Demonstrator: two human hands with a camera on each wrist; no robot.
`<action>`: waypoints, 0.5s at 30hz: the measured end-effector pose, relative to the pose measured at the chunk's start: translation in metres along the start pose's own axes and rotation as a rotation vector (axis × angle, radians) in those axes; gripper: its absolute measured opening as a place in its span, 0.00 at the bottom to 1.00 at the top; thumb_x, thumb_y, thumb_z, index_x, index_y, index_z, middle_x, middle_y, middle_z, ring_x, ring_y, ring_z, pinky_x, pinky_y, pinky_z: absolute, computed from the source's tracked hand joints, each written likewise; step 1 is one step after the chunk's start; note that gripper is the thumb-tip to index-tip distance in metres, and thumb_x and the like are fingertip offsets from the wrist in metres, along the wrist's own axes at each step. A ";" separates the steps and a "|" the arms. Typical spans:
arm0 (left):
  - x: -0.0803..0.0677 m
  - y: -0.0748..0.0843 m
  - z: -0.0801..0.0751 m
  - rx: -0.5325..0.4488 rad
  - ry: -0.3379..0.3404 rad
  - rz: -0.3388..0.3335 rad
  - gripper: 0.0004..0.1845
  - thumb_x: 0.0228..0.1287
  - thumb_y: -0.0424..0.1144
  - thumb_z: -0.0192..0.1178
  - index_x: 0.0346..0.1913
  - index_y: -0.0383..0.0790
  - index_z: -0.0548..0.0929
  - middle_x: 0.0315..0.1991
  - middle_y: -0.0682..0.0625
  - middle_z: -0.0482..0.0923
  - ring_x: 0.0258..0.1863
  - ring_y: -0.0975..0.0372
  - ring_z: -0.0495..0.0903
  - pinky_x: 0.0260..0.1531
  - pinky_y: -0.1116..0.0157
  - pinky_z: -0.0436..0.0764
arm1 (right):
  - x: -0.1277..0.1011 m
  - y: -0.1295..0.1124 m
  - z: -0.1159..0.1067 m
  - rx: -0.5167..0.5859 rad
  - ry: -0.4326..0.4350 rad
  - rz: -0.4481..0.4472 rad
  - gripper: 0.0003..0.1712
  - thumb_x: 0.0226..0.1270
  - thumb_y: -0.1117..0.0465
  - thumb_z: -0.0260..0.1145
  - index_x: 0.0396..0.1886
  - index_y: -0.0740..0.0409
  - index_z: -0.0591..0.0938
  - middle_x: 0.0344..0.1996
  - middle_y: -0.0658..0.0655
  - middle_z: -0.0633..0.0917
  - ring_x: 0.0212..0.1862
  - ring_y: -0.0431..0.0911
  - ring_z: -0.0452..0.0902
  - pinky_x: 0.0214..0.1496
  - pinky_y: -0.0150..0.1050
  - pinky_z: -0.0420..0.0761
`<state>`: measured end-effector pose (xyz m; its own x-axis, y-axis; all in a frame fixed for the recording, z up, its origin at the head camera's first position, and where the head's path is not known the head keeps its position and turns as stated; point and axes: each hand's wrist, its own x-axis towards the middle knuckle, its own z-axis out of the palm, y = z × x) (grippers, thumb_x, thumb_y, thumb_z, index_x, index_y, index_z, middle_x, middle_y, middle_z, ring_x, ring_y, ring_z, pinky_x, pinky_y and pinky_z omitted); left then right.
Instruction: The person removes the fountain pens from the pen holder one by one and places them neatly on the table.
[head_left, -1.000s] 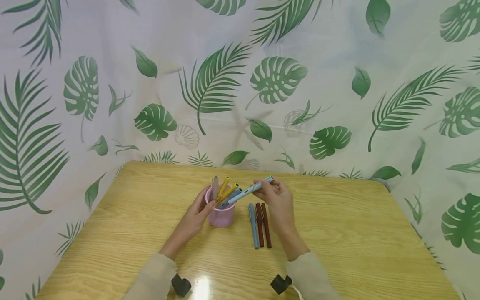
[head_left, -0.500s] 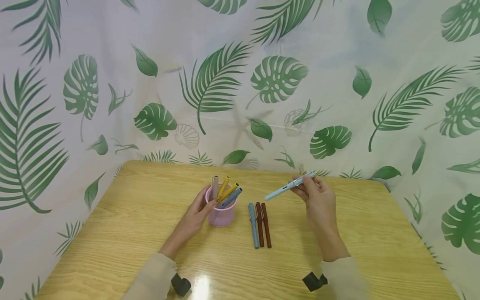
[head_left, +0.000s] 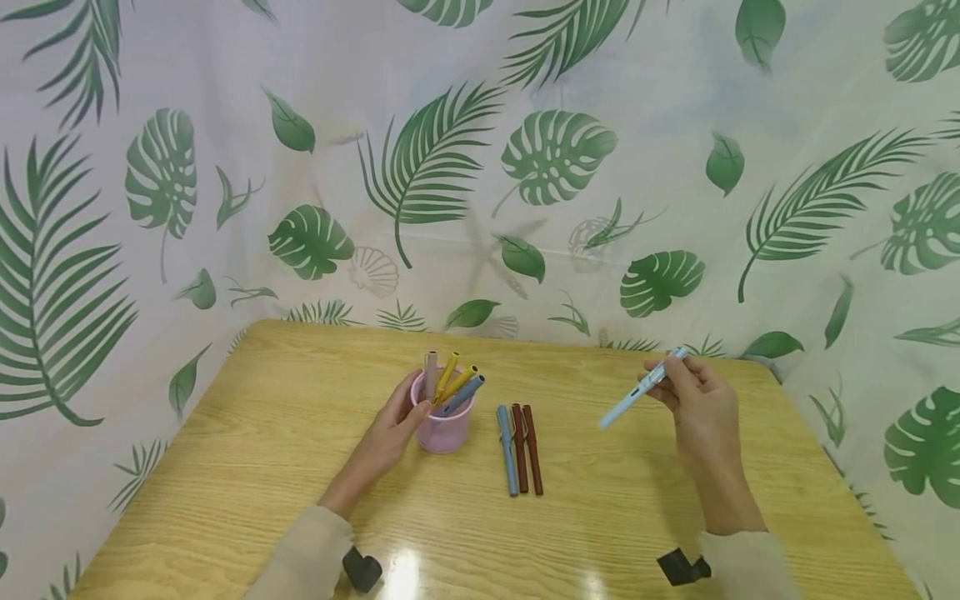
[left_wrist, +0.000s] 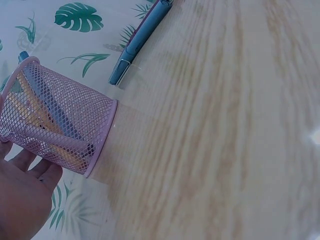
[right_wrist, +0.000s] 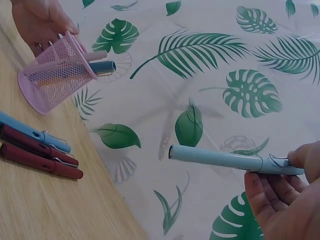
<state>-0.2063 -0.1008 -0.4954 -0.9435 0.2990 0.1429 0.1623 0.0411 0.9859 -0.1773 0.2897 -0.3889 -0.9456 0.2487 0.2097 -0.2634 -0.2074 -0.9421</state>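
In the head view, a pink mesh pen holder (head_left: 442,437) stands upright on the table. My left hand (head_left: 388,429) grips it from the left, thumb at the rim. Inside lean a greyish-pink pen (head_left: 431,377), two yellow pens (head_left: 450,372) and a blue pen (head_left: 465,395). Well off to the right, my right hand (head_left: 707,417) pinches a light blue pen (head_left: 633,400) near its clip end, tilted above the table. The right wrist view shows this light blue pen (right_wrist: 215,159) between thumb and fingers.
Between the hands, a blue pen (head_left: 507,454) and two dark red pens (head_left: 533,454) lie side by side on the wooden table (head_left: 300,400). A leaf-patterned cloth (head_left: 450,275) hangs behind the table's far edge.
My right hand has lifted the light blue pen away from the pen holder and carried it far to the right, its free end now lower. The left hand and pen holder have stayed put.
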 end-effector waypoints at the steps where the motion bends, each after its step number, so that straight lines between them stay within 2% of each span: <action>1: 0.000 0.000 0.000 -0.001 0.000 0.001 0.34 0.84 0.41 0.49 0.83 0.39 0.48 0.82 0.36 0.49 0.79 0.47 0.53 0.76 0.53 0.59 | 0.000 0.000 -0.002 -0.001 -0.003 -0.001 0.12 0.77 0.60 0.65 0.49 0.67 0.80 0.39 0.56 0.90 0.41 0.44 0.89 0.48 0.34 0.88; 8: 0.000 -0.001 0.000 -0.001 -0.001 0.011 0.34 0.84 0.41 0.49 0.83 0.38 0.48 0.82 0.35 0.49 0.79 0.46 0.53 0.77 0.52 0.59 | -0.001 0.003 -0.013 -0.066 -0.041 0.019 0.11 0.79 0.60 0.63 0.49 0.65 0.81 0.38 0.53 0.90 0.40 0.42 0.88 0.46 0.33 0.88; 15: 0.000 -0.001 0.000 0.008 -0.002 0.016 0.34 0.84 0.41 0.49 0.83 0.38 0.49 0.82 0.36 0.49 0.80 0.47 0.52 0.77 0.52 0.58 | 0.000 0.013 -0.017 -0.090 -0.043 0.047 0.10 0.79 0.61 0.63 0.48 0.64 0.82 0.38 0.53 0.90 0.40 0.42 0.88 0.45 0.33 0.88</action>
<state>-0.2063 -0.1006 -0.4960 -0.9402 0.3015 0.1584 0.1795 0.0436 0.9828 -0.1770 0.3033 -0.4056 -0.9643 0.1997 0.1742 -0.2025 -0.1315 -0.9704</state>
